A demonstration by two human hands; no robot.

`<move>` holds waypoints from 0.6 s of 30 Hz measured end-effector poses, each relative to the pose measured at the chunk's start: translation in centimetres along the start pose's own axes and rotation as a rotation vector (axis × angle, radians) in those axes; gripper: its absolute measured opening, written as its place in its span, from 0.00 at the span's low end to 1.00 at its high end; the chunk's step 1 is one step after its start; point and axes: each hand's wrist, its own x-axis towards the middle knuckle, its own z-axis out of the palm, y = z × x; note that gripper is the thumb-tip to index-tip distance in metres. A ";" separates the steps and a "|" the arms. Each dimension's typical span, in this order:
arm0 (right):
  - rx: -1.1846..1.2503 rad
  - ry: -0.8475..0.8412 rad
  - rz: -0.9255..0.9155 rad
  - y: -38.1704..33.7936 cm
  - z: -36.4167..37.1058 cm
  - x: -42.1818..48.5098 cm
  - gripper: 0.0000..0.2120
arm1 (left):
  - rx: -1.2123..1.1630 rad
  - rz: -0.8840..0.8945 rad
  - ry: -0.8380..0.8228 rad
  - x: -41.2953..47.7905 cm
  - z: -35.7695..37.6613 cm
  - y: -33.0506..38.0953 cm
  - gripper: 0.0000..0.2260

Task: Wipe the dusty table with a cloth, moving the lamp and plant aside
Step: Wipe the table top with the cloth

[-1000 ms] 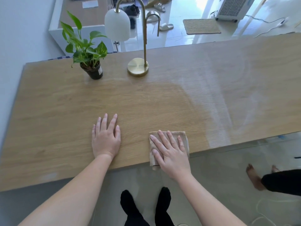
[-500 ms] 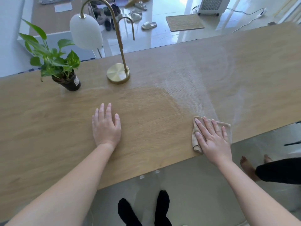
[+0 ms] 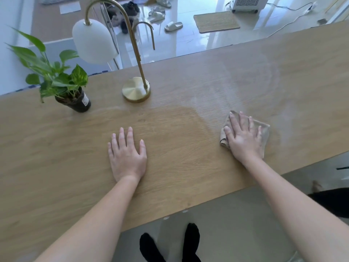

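Stretching wide, the wooden table (image 3: 56,148) shows clean warm grain on its left part and a pale dusty film with curved streaks to the right. Toward its far left stand the brass lamp (image 3: 136,89) with a white shade and, beside it, the leafy plant (image 3: 56,78) in a dark pot. The folded beige cloth (image 3: 264,129) lies near the front edge, flattened under the spread right hand (image 3: 242,137). The left hand (image 3: 127,156) rests flat on clean wood, fingers straight.

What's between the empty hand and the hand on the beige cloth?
Only bare light-wood tabletop between left hand and right hand, seen in the head view.
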 end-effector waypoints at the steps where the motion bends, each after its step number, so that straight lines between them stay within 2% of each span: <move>1: -0.018 -0.020 -0.075 -0.7 0.4 -1.2 0.29 | -0.004 -0.003 -0.001 0.0 0.0 0.0 0.29; 4: -0.055 -0.082 -0.254 -0.7 1.5 -6.5 0.28 | -0.011 0.000 0.001 0.0 -0.1 0.0 0.29; 7: -0.080 -0.105 -0.320 3.3 0.9 -9.3 0.28 | -0.015 -0.001 -0.001 0.0 -0.2 0.3 0.29; 9: -0.091 -0.098 -0.279 6.2 -0.3 -8.4 0.28 | -0.015 -0.002 -0.001 0.1 -0.3 0.4 0.29; 12: -0.057 -0.056 -0.106 7.4 -1.6 -4.2 0.31 | -0.013 -0.004 0.012 0.1 -0.1 0.4 0.29; 15: 0.032 0.007 0.079 3.9 -1.6 0.2 0.34 | -0.012 -0.004 0.021 0.2 0.0 0.2 0.29; 17: 0.048 0.005 0.078 0.4 -0.9 1.7 0.35 | -0.008 -0.002 0.016 0.2 0.0 0.1 0.29; 18: 0.027 -0.014 0.018 -1.2 -0.4 1.7 0.34 | -0.006 -0.001 0.014 0.2 0.0 0.1 0.29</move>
